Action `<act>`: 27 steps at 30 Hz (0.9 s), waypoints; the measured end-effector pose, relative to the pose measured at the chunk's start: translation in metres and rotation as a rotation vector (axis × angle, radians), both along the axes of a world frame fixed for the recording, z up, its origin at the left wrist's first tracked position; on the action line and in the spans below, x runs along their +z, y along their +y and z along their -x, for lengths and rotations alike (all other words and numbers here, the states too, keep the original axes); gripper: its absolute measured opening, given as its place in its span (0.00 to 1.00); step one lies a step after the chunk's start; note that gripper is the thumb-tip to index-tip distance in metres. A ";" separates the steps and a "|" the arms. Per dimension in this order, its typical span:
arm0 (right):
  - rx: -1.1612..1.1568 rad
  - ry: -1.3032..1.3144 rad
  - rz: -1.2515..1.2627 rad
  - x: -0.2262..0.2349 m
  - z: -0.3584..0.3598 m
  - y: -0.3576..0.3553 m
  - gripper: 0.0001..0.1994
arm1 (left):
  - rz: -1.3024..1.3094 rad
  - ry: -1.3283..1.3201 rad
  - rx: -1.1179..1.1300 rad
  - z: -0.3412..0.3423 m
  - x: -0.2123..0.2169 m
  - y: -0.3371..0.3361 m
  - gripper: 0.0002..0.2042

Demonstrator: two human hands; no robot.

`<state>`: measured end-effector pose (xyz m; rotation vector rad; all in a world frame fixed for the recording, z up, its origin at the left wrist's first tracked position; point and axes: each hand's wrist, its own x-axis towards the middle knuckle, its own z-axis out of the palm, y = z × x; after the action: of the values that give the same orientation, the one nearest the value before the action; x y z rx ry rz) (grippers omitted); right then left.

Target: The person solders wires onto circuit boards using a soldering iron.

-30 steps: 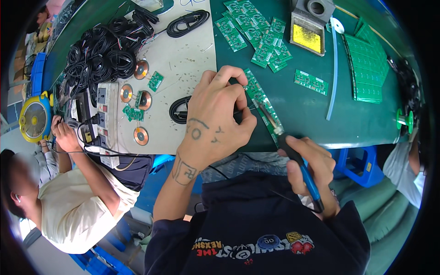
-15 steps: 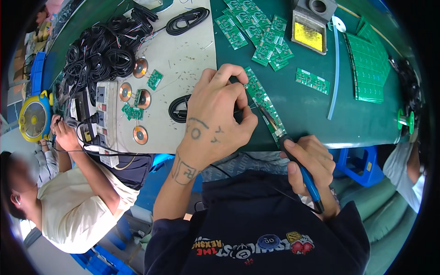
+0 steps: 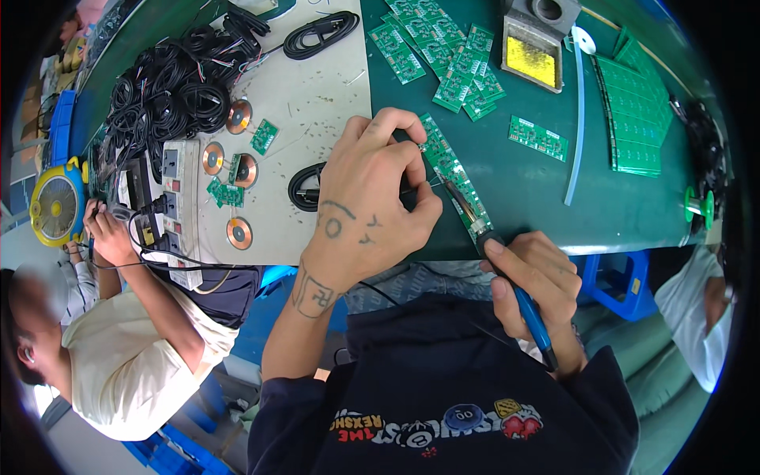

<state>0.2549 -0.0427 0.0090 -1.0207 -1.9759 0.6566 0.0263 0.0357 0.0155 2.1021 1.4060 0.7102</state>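
Left hand (image 3: 372, 198) is pinching a wire onto the board strip (image 3: 455, 178) at the bench (image 3: 514, 206) edge; right hand (image 3: 534, 281) is fisting the iron (image 3: 495, 261). Slipping tip risks burning fingers (image 3: 423, 207).

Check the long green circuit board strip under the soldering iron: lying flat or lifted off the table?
Flat. The strip lies along the green table, the left hand pressing its upper part; the right hand holds the soldering iron to it.

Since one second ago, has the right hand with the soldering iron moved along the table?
No. The right hand holds the soldering iron at the same spot on the long green circuit strip, at the table's near edge, as before.
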 end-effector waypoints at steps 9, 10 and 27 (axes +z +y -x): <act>0.005 -0.022 -0.066 -0.002 0.000 0.002 0.15 | 0.060 0.001 0.001 0.000 0.001 0.000 0.06; -0.010 0.020 -0.037 -0.001 0.000 0.002 0.15 | 0.040 0.000 0.001 0.000 0.000 0.001 0.07; -0.128 0.183 0.115 -0.013 0.009 -0.006 0.15 | 0.086 -0.064 -0.058 0.009 -0.001 0.000 0.05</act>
<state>0.2461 -0.0491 -0.0037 -1.1055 -1.7168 0.7719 0.0172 0.0355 0.0142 2.0280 1.3125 0.6755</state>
